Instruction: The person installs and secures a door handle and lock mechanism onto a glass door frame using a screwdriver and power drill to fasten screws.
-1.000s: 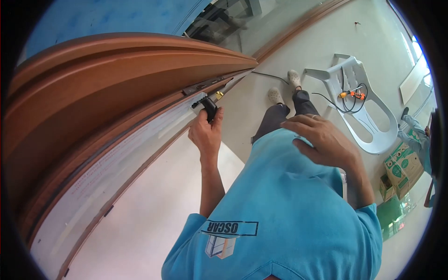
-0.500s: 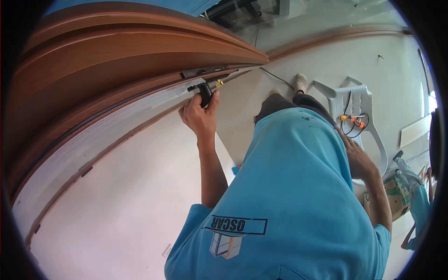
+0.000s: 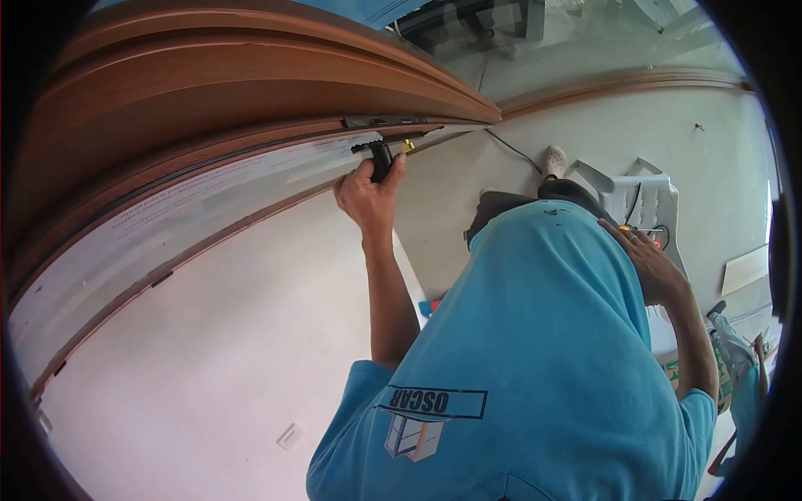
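My left hand (image 3: 368, 199) is wrapped round a black handle-like part (image 3: 381, 163), held against the edge of the brown frame (image 3: 251, 92). A small brass-coloured piece (image 3: 408, 146) shows just past my thumb. Beside them, a dark metal strip (image 3: 384, 123) lies along the frame edge. My right hand (image 3: 650, 265) rests against the side of my blue shirt (image 3: 535, 334) near the hip, fingers stretched out and holding nothing.
Behind my right hand stands a white plastic chair (image 3: 660, 196) with an orange tool (image 3: 656, 242) and dark cable on it. At the far right is another person's blue sleeve (image 3: 746, 409). A white panel (image 3: 209, 317) spans the left; a cable (image 3: 514, 149) crosses the floor.
The view has shifted, so most things sit further right. My left hand still holds the black part at the frame. My right hand now covers more of the chair and orange tool.
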A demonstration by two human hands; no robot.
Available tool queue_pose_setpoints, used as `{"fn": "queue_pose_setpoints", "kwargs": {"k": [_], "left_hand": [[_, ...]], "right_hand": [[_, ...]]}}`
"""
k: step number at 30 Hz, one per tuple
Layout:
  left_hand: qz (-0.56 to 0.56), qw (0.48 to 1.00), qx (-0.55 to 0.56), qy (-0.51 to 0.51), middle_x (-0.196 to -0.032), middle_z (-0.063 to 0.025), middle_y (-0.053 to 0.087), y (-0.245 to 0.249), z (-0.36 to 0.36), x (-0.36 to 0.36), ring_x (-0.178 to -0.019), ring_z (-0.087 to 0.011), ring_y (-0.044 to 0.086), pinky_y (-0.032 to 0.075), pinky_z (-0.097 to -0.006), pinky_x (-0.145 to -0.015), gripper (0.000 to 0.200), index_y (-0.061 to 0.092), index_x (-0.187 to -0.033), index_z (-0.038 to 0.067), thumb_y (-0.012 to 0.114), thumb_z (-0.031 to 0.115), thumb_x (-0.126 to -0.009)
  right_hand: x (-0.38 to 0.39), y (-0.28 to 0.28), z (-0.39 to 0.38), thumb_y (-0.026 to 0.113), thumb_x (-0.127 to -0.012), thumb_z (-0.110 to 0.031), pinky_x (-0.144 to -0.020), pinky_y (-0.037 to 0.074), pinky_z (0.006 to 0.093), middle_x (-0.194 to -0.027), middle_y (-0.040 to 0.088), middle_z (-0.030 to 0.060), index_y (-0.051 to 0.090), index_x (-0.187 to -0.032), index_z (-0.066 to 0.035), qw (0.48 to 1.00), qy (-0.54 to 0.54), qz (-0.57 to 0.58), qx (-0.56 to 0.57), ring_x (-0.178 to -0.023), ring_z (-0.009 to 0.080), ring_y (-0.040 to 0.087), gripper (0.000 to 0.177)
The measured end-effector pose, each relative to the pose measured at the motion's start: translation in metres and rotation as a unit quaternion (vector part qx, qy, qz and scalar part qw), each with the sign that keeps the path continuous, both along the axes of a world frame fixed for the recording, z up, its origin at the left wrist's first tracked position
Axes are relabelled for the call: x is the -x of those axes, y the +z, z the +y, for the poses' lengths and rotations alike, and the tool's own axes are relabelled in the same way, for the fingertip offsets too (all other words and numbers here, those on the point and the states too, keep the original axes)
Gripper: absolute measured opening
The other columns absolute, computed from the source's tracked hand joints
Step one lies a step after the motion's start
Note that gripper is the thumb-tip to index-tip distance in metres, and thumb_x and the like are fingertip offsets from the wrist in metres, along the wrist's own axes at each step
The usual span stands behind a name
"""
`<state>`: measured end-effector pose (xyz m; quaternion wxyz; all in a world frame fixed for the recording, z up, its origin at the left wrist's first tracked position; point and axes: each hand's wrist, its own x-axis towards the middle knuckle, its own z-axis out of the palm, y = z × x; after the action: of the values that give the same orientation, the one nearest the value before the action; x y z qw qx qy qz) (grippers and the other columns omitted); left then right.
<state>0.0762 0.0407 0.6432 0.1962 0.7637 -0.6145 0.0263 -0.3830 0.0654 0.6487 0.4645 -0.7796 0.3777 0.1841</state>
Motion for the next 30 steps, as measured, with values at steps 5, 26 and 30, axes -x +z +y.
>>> {"fn": "queue_pose_setpoints", "kwargs": {"k": [5, 26, 30], "left_hand": [[0.088, 0.994, -0.039, 0.043, -0.054, -0.0055, 0.06, 0.002, 0.001, 0.002, -0.055, -0.0271, 0.055, 0.042, -0.0356, -0.075, 0.039, 0.065, -0.062, 0.008, 0.083, 0.041, -0.073], [0.077, 0.991, -0.1, 0.054, -0.06, -0.0079, 0.065, 0.002, -0.001, -0.007, -0.056, -0.0274, 0.063, 0.048, -0.0373, -0.059, 0.046, 0.067, -0.069, 0.007, 0.079, 0.051, -0.076], [0.072, 0.988, -0.121, 0.062, -0.066, -0.0054, 0.068, 0.001, -0.001, -0.008, -0.061, -0.0175, 0.062, 0.049, -0.0321, -0.065, 0.046, 0.07, -0.078, 0.005, 0.078, 0.051, -0.079]], "right_hand": [[-0.008, -0.005, 0.018, 0.089, -0.057, -0.032, -0.121, 0.026, 0.0442, -0.148, 0.044, 0.0175, 0.019, -0.155, -0.011, 1.0, -0.012, -0.022, 0.011, -0.134, 0.032, 0.045, 0.123], [-0.019, -0.018, 0.017, 0.094, -0.052, -0.047, -0.117, 0.033, 0.0469, -0.149, 0.042, 0.0173, 0.025, -0.153, -0.008, 0.996, -0.048, -0.034, -0.062, -0.131, 0.0339, 0.048, 0.128], [-0.019, -0.012, 0.004, 0.094, -0.052, -0.047, -0.117, 0.032, 0.0474, -0.15, 0.041, 0.0172, 0.026, -0.153, -0.008, 0.995, -0.042, -0.012, -0.09, -0.132, 0.034, 0.047, 0.127]]}}
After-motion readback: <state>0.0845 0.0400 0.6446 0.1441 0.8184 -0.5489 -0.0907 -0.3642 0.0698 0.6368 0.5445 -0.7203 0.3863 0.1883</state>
